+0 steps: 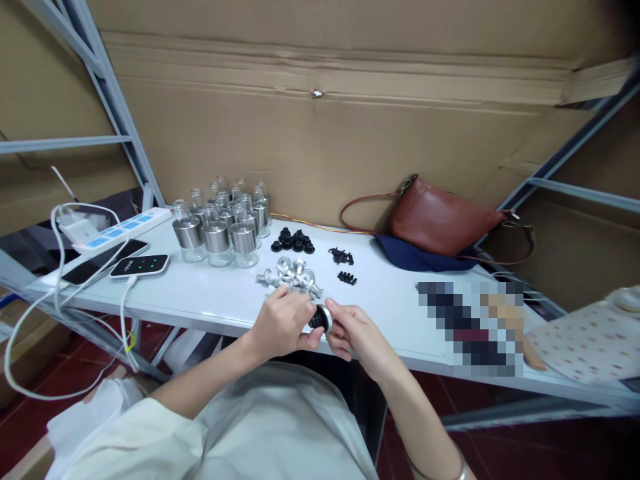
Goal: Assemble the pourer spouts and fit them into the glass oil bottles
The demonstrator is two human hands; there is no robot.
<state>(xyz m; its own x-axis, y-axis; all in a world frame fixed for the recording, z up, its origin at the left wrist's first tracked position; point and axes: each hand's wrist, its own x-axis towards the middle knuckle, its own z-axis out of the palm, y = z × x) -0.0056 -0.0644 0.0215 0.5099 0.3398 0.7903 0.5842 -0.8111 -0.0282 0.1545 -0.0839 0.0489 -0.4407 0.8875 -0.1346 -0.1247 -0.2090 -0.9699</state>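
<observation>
At the front edge of the table my two hands meet over a small part with a silver rim and a black ribbed middle, a silver-and-black cap (321, 319). My right hand (357, 333) pinches its silver rim from the right. Closed against the black side from the left is my left hand (285, 323), its thumb below; the fingers hide some of the part. Just beyond lies a pile of silver metal fittings (289, 273). Black ribbed stoppers (293, 241) sit behind that. Two groups of small black pieces, one loose (341, 256) and one lined up (347, 278), lie to the right.
Several glass bottles with metal sleeves (216, 237) stand at the back left. A power strip (125, 230), a phone (105, 261) and a cabled device (140, 266) lie far left. On the right are a brown bag (440, 217), dark blue cloth (425, 257) and a blurred-out patch.
</observation>
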